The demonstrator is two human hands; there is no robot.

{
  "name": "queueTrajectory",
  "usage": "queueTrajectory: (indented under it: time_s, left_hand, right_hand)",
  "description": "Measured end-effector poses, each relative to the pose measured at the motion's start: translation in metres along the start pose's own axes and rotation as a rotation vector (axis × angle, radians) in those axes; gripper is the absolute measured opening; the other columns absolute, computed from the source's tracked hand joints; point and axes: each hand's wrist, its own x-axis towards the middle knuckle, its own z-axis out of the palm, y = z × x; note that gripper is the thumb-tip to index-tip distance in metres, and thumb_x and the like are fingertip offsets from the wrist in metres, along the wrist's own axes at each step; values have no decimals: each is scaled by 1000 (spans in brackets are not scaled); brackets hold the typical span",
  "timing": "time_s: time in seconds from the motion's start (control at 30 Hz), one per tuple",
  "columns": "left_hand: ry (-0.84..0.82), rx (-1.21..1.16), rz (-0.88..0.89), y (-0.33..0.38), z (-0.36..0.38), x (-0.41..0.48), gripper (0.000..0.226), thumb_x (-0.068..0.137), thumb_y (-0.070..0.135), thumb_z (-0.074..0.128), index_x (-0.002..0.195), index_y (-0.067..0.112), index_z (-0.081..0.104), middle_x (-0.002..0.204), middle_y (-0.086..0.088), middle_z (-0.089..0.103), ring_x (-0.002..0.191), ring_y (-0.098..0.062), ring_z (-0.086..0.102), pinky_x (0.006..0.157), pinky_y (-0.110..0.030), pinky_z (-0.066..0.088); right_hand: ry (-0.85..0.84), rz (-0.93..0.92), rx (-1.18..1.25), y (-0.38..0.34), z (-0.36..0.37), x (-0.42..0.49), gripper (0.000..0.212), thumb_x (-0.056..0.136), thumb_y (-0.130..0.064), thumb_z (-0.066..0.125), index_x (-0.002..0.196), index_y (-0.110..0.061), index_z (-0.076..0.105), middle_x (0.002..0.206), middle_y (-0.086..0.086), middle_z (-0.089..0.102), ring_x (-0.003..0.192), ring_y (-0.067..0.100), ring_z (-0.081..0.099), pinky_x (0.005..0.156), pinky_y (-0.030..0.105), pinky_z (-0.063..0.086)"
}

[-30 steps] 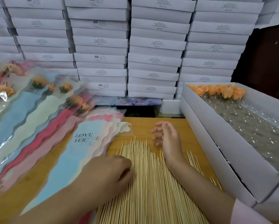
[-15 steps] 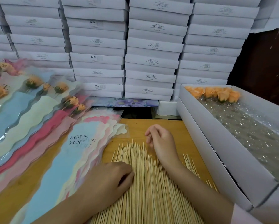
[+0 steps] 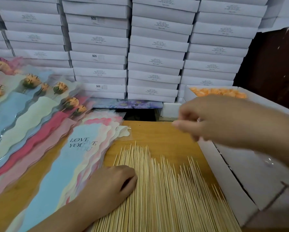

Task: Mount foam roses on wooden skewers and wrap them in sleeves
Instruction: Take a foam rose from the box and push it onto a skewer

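Note:
A wide pile of wooden skewers (image 3: 165,190) lies on the wooden table (image 3: 157,133), tips pointing away from me. My left hand (image 3: 113,183) rests on the pile's left edge with loosely curled fingers. My right hand (image 3: 215,121) is raised and blurred above the table's right side; its fingertips pinch what looks like one thin skewer. Orange foam roses (image 3: 219,92) sit at the far end of a long white box (image 3: 224,173) on the right. Flat sleeves (image 3: 77,156) printed "LOVE YOU" are stacked left of the skewers.
Wrapped roses in sleeves (image 3: 31,81) are fanned out across the left side. A wall of stacked white boxes (image 3: 155,61) closes off the back. The box's near wall borders the skewers on the right; clear film lines its inside.
My right hand has lifted off the skewer tips and swung up to the right, toward the box. My left hand has stayed on the pile.

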Motion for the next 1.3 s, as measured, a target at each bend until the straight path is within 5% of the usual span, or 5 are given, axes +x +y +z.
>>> queueTrajectory:
  time_s: [0.27,0.47,0.63,0.8,1.3]
  left_hand:
    - [-16,-5,-10,0,-1,0,34,100,44,32,75,24,44,76,9,54,71,-8,52,64,-24,43]
    - [-35,2,-16,1,-2,1,34,100,45,31,79,23,46,80,10,54,75,-8,53,67,-25,44]
    - [-48,-14,-16,0,-3,1,34,101,44,33,77,23,45,78,8,53,73,-11,53,65,-27,44]
    - [-42,-12,-16,0,-3,1,34,100,45,32,79,22,44,79,8,52,75,-11,53,68,-29,45]
    - [-35,-13,18,-2,-2,1,34,99,47,28,77,24,40,77,9,49,74,-11,50,63,-26,41]
  right_hand:
    - [-31,302,-104,127,-25,108,25,97,-22,56,87,-4,70,72,3,73,62,14,67,51,24,42]
    - [-38,437,-432,162,8,150,32,97,-30,52,70,-13,50,75,1,56,79,23,55,67,28,42]
    - [-63,388,-316,164,28,178,39,99,-33,51,116,1,58,120,17,63,101,30,57,75,29,38]
    - [54,307,-223,171,43,205,35,100,-16,48,130,2,42,131,24,52,113,37,53,89,37,43]
    - [95,182,-152,183,63,211,15,96,-14,50,102,-6,39,99,18,52,91,33,54,79,43,47]
